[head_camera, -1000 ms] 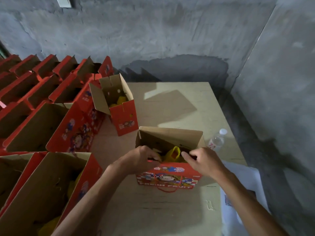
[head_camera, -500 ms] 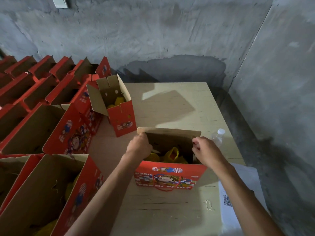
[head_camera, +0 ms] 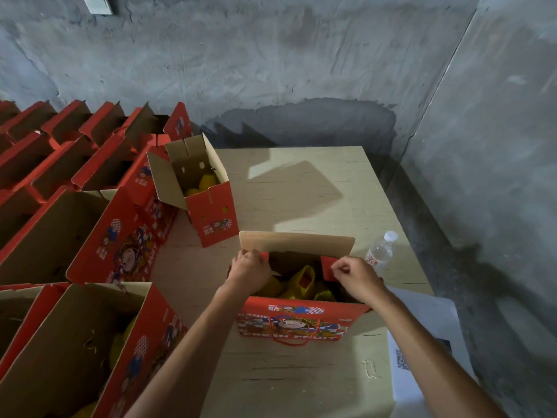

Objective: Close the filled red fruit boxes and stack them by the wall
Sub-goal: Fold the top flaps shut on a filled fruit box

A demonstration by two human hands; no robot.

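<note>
A red fruit box (head_camera: 297, 322) stands open on the wooden table (head_camera: 316, 200) right in front of me, with yellow net-wrapped fruit (head_camera: 303, 282) inside. Its rear flap (head_camera: 297, 243) stands upright, brown side toward me. My left hand (head_camera: 248, 271) pinches the box's left side flap. My right hand (head_camera: 354, 277) pinches the red right side flap (head_camera: 327, 267), folded inward. A second open red box (head_camera: 208, 194) with yellow fruit stands farther back on the left.
Several open red boxes (head_camera: 75, 182) fill the left side, some holding fruit. A plastic water bottle (head_camera: 381, 253) stands just right of the box. White paper with a QR code (head_camera: 422, 351) lies at the table's right front. Concrete walls (head_camera: 271, 55) enclose the corner.
Both hands moved from the middle of the box opening out to its two side flaps and lifted them inward. The rear flap now stands more upright.
</note>
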